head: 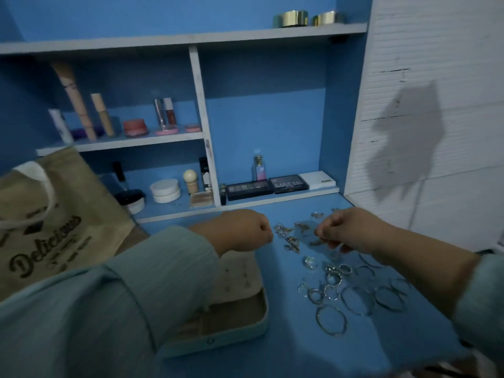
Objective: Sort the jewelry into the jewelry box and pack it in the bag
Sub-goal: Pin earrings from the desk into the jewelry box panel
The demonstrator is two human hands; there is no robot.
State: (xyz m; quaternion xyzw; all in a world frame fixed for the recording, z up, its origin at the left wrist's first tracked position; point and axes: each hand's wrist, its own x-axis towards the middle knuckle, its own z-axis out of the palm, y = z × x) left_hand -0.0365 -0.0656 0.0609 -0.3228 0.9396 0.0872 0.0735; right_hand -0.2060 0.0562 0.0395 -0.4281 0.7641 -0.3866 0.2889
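Observation:
The open jewelry box (257,320) lies on the blue desk, pale green outside with a beige lining, partly hidden by my left sleeve. My left hand (242,230) hovers over its far end, curled into a fist with nothing visible in it. To the right, my right hand (351,229) pinches what looks like a small clear packet (309,233) holding jewelry. Small earrings (289,240) lie between the hands. Silver rings (334,271) and hoop bracelets (331,319) are spread in front of my right hand. The beige tote bag (54,214) stands at the left.
Shelves behind the desk hold cosmetics: eyeshadow palettes (270,185), a perfume bottle (258,167), jars and tubes. A white panelled wall (436,105) bounds the right side. The desk's front edge runs near the bottom right.

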